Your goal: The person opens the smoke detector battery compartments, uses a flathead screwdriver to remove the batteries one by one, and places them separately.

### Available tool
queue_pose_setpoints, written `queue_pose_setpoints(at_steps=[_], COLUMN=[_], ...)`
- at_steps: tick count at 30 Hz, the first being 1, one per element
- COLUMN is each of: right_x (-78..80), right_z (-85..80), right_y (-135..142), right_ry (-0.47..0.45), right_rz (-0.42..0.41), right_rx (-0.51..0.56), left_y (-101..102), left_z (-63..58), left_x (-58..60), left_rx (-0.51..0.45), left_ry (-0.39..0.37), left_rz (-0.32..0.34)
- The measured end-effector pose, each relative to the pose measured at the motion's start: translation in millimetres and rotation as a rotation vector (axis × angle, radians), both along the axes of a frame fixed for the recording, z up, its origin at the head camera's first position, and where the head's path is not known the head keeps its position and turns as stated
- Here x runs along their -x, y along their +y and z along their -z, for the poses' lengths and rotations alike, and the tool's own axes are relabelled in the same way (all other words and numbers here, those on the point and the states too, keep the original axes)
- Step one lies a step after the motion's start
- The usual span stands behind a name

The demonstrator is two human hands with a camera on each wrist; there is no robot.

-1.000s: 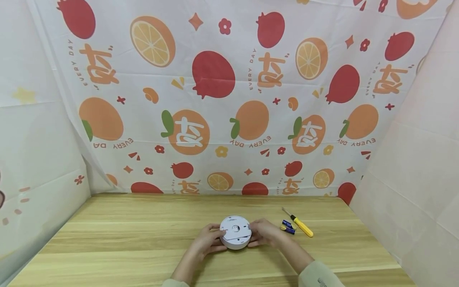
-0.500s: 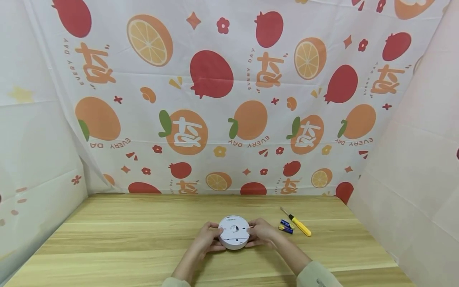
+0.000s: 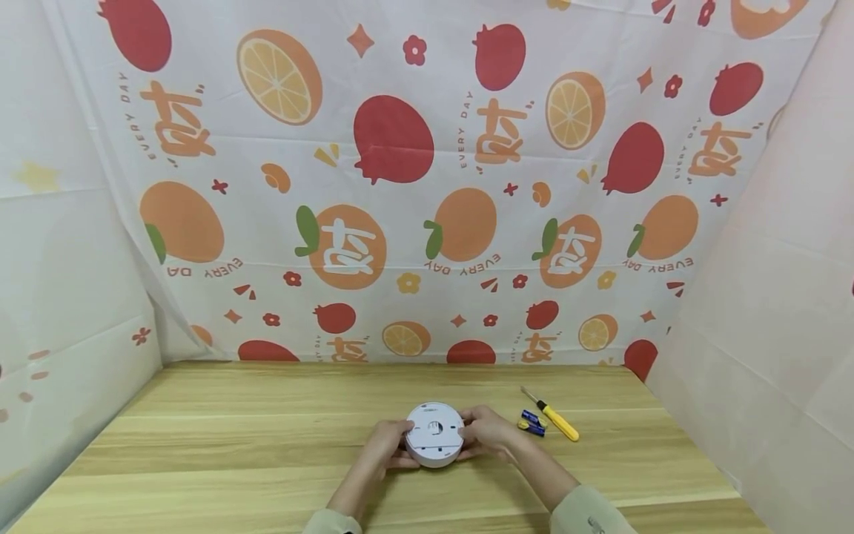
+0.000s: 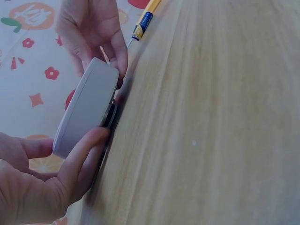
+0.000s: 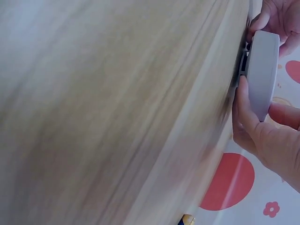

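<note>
Both hands hold a round white device [image 3: 432, 439], which looks like a smoke detector, close over the wooden table. Its flat face is turned up, showing a round central hole and a straight-edged cover [image 3: 420, 437] lying level with the face. My left hand [image 3: 385, 445] grips the left side, thumb on the upper face and fingers underneath. On the opposite side my right hand [image 3: 487, 432] pinches the rim in the same way. The left wrist view shows the device's smooth side wall [image 4: 89, 108] tilted between the two hands; its underside is mostly hidden.
Two blue-and-yellow batteries [image 3: 532, 427] lie on the table [image 3: 267, 430] just right of my right hand. Beyond them rests a screwdriver [image 3: 560, 421] with a yellow handle. A fruit-printed cloth [image 3: 414, 245] hangs behind the table's far edge.
One second ago the cover's edge sat crooked on the device; half a second ago and now it lies level. My right thumb has shifted slightly on the face. Batteries and screwdriver stay put.
</note>
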State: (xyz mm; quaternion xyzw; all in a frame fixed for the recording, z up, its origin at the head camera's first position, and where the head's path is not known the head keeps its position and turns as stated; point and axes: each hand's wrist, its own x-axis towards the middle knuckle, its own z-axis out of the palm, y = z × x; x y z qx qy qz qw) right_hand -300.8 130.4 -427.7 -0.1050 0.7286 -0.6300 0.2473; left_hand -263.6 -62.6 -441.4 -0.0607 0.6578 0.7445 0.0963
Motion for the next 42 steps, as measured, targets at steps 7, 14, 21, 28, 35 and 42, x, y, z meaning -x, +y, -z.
queue_pose_setpoints(at_steps=[7, 14, 21, 28, 35, 42], right_x=[2.7, 2.0, 3.9, 4.0, 3.2, 1.9], right_z=[1.9, -0.3, -4.2, -2.7, 1.8, 1.5], right_y=[3, 2, 2, 2, 3, 4], right_ry=[-0.016, -0.052, -0.07, -0.08, -0.119, -0.116], right_rz=[-0.024, -0.02, -0.018, -0.001, 0.05, 0.079], right_rx=[0.042, 0.052, 0.031, -0.004, 0.02, 0.022], left_y=[2, 2, -2, -5, -7, -9], left_z=[-3.5, -4.4, -1.5, 0.7, -1.4, -2.2], left_x=[-1.1, 0.0, 3.8, 3.2, 2.4, 3.9], left_rx=[0.004, -0.011, -0.042, 0.039, 0.142, 0.038], left_ry=[-0.009, -0.015, -0.024, -0.017, -0.011, 0.002], left_rz=[0.002, 0.02, 0.047, 0.084, 0.108, 0.128])
